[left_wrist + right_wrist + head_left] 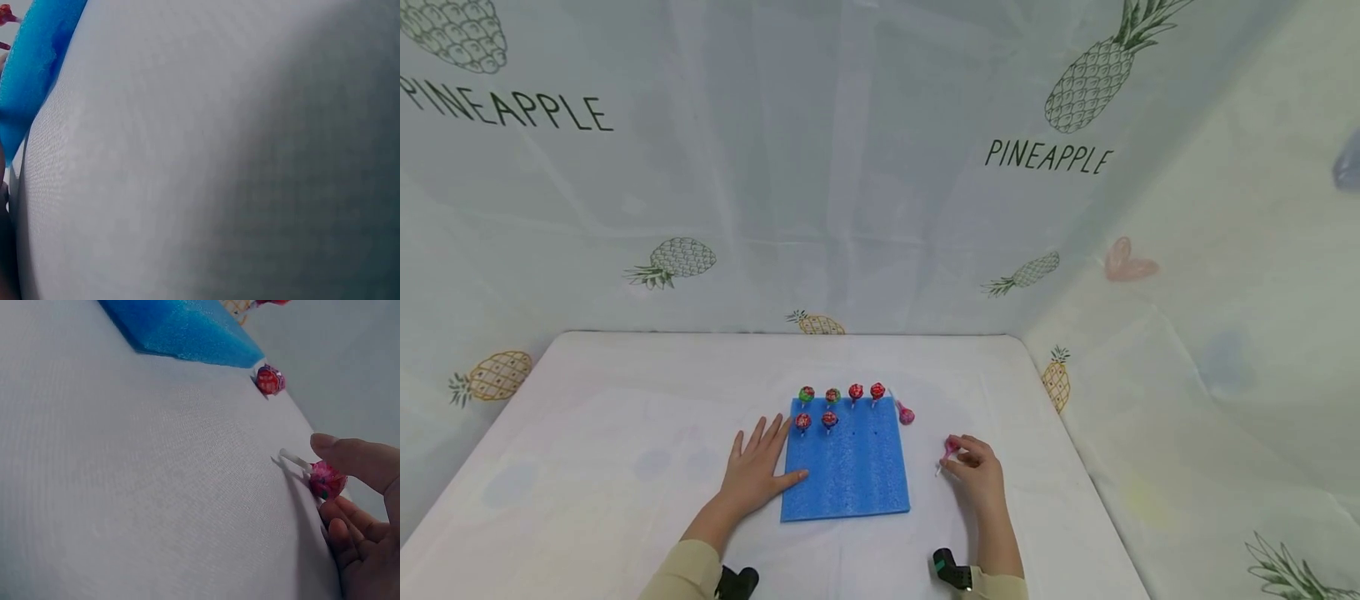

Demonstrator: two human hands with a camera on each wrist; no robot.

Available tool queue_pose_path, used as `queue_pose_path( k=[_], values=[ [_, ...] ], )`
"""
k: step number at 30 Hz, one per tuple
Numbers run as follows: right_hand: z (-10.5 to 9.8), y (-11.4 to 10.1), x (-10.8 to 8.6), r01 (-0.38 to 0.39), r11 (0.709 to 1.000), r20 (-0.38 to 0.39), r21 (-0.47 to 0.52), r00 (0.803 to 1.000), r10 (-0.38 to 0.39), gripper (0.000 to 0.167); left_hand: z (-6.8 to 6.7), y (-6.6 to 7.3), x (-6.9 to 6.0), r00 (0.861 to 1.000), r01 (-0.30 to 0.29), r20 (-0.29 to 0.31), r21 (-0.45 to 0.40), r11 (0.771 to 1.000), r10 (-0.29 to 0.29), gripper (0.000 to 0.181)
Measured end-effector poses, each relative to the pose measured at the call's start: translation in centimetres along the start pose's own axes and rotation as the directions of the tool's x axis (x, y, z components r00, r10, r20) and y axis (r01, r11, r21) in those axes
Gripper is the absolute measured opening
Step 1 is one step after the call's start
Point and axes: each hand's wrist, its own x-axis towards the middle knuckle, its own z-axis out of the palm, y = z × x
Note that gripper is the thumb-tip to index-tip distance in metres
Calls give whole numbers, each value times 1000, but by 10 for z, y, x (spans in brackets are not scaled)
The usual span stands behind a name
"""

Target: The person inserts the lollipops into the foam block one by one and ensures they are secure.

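A pink-wrapped lollipop point(951, 448) is pinched in my right hand point(979, 475), right of the blue foam board point(850, 475). The right wrist view shows this lollipop point(327, 480) between thumb and fingers, its white stick pointing toward the board. My left hand point(754, 475) rests with spread fingers at the board's left edge, thumb over its surface. Several lollipops point(856, 391) stand upright along the board's back edge, and two more, including a red one point(802, 422), stand in front of them at the left. The left hand is mostly out of the left wrist view.
Another pinkish-red lollipop point(906, 414) lies on the white-covered table point(625, 467) by the board's back right corner. A pineapple-print curtain point(820, 183) hangs behind and to the right. Both wrists wear black camera mounts point(951, 569).
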Motion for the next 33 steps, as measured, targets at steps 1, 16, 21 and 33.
queue_pose_path(
  k=[1, 16, 21, 33],
  values=[
    [0, 0, 0, 6, 1000, 7, -12, 1000, -5, 38, 0, 0, 0, 1000, 2, 3, 3, 1000, -2, 97],
    [2, -6, 1, -73, 996, 6, -56, 997, 74, 38, -1, 2, 0, 1000, 3, 2, 4, 1000, -3, 97],
    [4, -8, 1, -95, 994, -5, -57, 995, 95, 39, -1, 2, 0, 1000, 1, -1, 2, 1000, -1, 97],
    [5, -10, 1, -130, 989, -11, -70, 991, 130, 27, -2, 2, 0, 1000, 6, 13, -6, 1000, -6, 98]
  ],
)
